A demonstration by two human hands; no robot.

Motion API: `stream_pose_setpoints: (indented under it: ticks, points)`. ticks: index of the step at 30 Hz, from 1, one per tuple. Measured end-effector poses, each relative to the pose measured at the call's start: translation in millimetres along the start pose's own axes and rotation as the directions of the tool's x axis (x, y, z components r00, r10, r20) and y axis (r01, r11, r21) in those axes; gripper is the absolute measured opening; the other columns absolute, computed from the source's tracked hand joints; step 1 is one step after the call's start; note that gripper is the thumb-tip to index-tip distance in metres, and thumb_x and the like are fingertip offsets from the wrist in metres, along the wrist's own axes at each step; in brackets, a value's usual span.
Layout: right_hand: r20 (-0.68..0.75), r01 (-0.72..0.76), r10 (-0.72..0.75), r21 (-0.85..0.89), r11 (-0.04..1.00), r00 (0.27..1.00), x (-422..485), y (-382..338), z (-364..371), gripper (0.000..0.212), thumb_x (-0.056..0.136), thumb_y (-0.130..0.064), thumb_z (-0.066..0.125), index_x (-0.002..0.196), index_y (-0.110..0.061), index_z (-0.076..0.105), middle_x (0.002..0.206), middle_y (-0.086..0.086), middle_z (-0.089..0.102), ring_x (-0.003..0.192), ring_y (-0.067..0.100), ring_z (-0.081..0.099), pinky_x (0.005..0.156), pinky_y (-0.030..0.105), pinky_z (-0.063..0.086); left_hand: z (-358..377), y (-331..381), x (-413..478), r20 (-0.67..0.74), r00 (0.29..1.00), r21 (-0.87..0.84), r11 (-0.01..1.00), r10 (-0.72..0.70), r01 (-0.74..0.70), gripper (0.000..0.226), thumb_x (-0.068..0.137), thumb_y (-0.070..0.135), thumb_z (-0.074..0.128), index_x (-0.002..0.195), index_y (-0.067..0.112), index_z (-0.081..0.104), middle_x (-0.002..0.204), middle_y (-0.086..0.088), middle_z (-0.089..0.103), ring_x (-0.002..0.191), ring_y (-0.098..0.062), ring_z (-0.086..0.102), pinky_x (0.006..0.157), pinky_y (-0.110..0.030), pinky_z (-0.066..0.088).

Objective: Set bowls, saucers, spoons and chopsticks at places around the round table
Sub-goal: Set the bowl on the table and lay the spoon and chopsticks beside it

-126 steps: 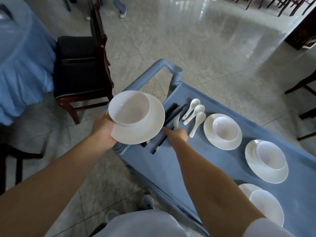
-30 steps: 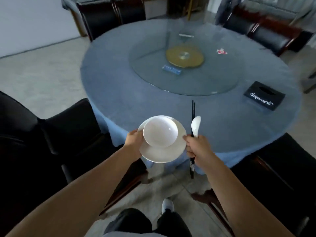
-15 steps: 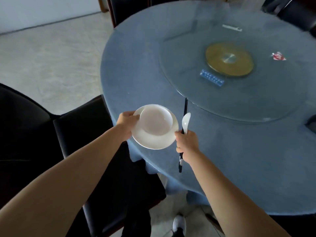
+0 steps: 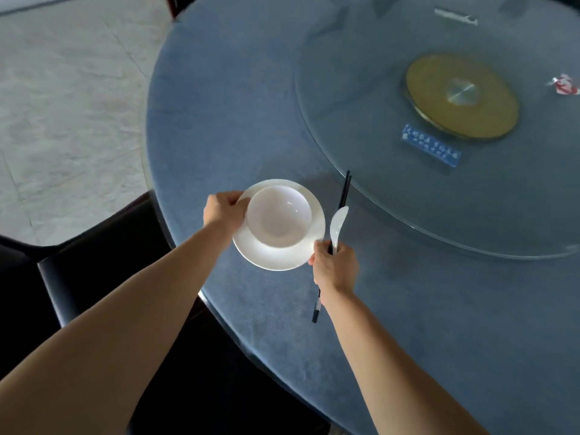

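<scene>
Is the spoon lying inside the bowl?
No, the white spoon is held with the chopsticks in the right hand, beside the empty bowl.

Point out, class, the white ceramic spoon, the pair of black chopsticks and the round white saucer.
white ceramic spoon (image 4: 338,221), head view, on its scoop.
pair of black chopsticks (image 4: 344,191), head view, on the upper shafts.
round white saucer (image 4: 266,257), head view, on its near rim.

Single head-worn view, so I have no second angle to compare. I'm looking steeply down and forward over the surface (image 4: 251,127), near edge close, hands (image 4: 224,211) near frame centre.
</scene>
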State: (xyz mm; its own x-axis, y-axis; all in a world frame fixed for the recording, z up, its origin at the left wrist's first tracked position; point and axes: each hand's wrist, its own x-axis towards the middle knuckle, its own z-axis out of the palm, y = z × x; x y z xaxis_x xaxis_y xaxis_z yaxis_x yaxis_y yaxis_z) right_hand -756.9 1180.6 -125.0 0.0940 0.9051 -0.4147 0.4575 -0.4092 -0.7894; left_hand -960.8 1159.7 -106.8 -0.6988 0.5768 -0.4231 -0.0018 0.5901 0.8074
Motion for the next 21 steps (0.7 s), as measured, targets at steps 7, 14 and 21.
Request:
stream_pose_setpoints:
  ticks: [7, 14, 21]
  points:
    - [-0.003, -0.039, 0.038, -0.005, 0.999, 0.999, 3, 11, 15, 0.023, 0.084, -0.023, 0.057, 0.064, -0.011, 0.061, 0.05, -0.003, 0.067, 0.034, 0.006, 0.048, 0.051, 0.028, 0.045, -2, -7, 15, -0.043, 0.997, 0.162, 0.985, 0.061, -0.053, 0.016, 0.078, 0.026, 0.074, 0.091, 0.029, 0.081, 0.064, 0.015, 0.065, 0.068, -0.008, 0.063, 0.064, -0.018, 0.044]
    - [0.008, -0.017, 0.017, -0.07, 0.997, 1.0, 1, 11, 11, 0.027, 0.085, -0.021, 0.057, 0.06, -0.012, 0.057, 0.052, 0.0, 0.067, 0.042, 0.009, 0.055, 0.052, 0.027, 0.045, -8, -9, 19, 0.024, 0.991, 0.338, 0.932, 0.133, -0.133, 0.012, 0.079, 0.023, 0.069, 0.08, 0.024, 0.081, 0.066, -0.006, 0.069, 0.067, -0.02, 0.06, 0.054, -0.02, 0.04]
    - [0.057, 0.027, -0.016, -0.203, 0.979, 0.998, -13, 3, -14, 0.035, 0.093, -0.024, 0.05, 0.061, -0.011, 0.053, 0.065, 0.005, 0.071, 0.058, 0.021, 0.062, 0.06, 0.035, 0.05, -17, 6, 3, -0.052, 0.98, 0.368, 0.916, 0.191, -0.159, 0.023, 0.089, 0.013, 0.057, 0.098, 0.018, 0.077, 0.097, -0.007, 0.073, 0.098, -0.027, 0.062, 0.077, -0.026, 0.045]
